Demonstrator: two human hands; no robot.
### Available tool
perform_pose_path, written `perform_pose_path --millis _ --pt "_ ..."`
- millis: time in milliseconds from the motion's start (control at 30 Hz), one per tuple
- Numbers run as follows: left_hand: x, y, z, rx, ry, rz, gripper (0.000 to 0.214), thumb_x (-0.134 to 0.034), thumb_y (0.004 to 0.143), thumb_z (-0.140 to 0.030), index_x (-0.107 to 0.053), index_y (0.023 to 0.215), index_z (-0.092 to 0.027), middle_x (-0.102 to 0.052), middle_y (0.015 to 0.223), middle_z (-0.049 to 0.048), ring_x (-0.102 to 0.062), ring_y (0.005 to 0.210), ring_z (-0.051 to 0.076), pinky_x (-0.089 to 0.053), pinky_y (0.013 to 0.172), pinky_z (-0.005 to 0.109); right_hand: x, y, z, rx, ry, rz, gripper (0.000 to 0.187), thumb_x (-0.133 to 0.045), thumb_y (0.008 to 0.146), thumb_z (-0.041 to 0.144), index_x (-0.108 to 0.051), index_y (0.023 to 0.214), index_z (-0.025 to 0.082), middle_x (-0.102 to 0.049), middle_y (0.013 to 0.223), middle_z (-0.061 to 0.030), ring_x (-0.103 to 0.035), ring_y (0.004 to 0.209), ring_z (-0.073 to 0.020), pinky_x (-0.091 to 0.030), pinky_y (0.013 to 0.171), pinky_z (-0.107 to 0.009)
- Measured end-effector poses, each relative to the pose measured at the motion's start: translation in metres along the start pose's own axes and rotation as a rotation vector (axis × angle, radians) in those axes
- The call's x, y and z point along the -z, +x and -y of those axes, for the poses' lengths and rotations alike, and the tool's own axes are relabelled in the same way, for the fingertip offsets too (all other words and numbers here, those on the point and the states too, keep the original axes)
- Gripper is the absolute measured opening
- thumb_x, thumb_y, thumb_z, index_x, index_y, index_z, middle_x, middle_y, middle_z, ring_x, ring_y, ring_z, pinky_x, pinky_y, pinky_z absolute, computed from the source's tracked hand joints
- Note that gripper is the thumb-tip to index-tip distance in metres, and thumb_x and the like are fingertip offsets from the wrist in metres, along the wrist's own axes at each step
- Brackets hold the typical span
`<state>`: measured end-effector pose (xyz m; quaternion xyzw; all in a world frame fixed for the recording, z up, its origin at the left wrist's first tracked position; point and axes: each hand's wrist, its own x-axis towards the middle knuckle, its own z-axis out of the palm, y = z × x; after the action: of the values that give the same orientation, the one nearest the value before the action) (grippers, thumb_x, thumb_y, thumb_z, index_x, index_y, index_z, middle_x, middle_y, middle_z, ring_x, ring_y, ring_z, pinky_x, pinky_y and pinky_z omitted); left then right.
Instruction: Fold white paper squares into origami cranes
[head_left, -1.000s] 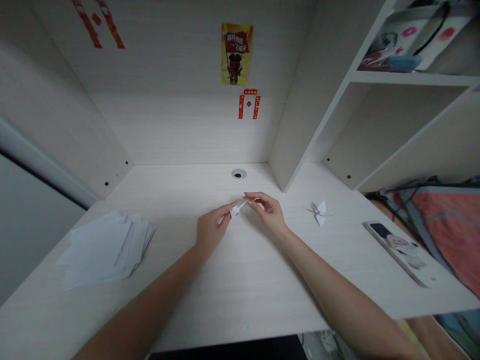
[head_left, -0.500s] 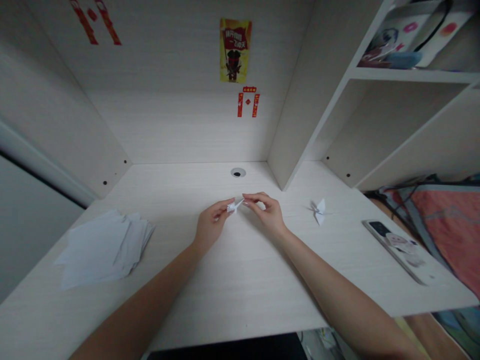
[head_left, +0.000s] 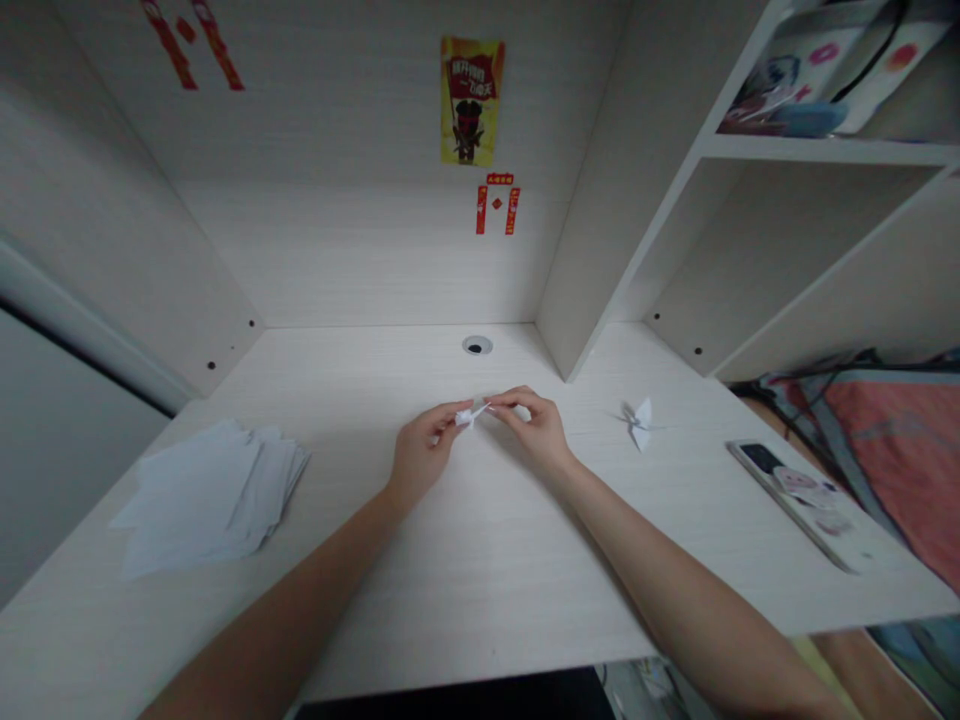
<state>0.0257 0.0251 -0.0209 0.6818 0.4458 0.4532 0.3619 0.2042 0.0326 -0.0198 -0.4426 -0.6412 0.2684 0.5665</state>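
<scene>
Between my two hands, a small folded white paper crane [head_left: 466, 415] is held above the desk. My left hand [head_left: 424, 446] pinches its body between thumb and fingers. At its thin pointed tip, my right hand [head_left: 534, 428] is closed in a pinch, thumb against forefinger. Fingers cover part of the folded paper. To the right on the desk lies a second white paper crane [head_left: 639, 424], wings spread, apart from both hands.
A loose stack of white paper sheets [head_left: 202, 500] lies at the left. A phone in a decorated case [head_left: 799, 500] rests near the right edge. Behind my hands is a round cable hole [head_left: 477, 346]. An upright shelf panel [head_left: 581, 300] stands at the back right.
Almost nothing differs. My right hand's fingertips have shifted very slightly at the paper crane's pointed tip; both hands keep their grip.
</scene>
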Motion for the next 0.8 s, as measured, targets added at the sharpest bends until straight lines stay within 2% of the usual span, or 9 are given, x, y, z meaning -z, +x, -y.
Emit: perform_pose_path --millis 200,500,800 --pt "0.0018 -0.0022 -0.0081 -0.036 0.08 0.03 0.028 -0.047 0.085 -0.028 -0.064 0.107 -0.026 -0.066 0.109 0.0019 -0.061 0.095 0.015 -0.049 0.078 0.024 0.0 -0.0003 0.0043 0.029 -0.049 -0.003 0.017 -0.066 0.074 0.031 -0.069 0.089 0.024 -0.069 0.083 -0.0034 -0.059 0.078 -0.018 -0.045 0.074 -0.032" --pt "0.0025 -0.0021 -0.0107 -0.075 0.11 0.015 0.027 -0.049 0.084 -0.03 -0.066 0.105 -0.027 -0.067 0.101 0.0029 -0.061 0.087 0.015 -0.05 0.07 0.022 0.0012 -0.0005 0.0059 0.111 -0.108 0.002 0.008 -0.064 0.076 0.028 -0.068 0.081 0.024 -0.067 0.079 -0.0029 -0.059 0.079 -0.019 -0.046 0.076 -0.035" --pt "0.003 -0.002 -0.0104 -0.053 0.109 0.056 0.028 -0.05 0.084 -0.03 -0.065 0.107 -0.027 -0.067 0.099 0.0028 -0.061 0.083 0.014 -0.049 0.065 0.019 0.003 -0.0014 0.0071 0.16 -0.194 0.032 0.007 -0.06 0.079 0.028 -0.064 0.079 0.023 -0.065 0.078 -0.0028 -0.058 0.079 -0.0192 -0.045 0.077 -0.036"
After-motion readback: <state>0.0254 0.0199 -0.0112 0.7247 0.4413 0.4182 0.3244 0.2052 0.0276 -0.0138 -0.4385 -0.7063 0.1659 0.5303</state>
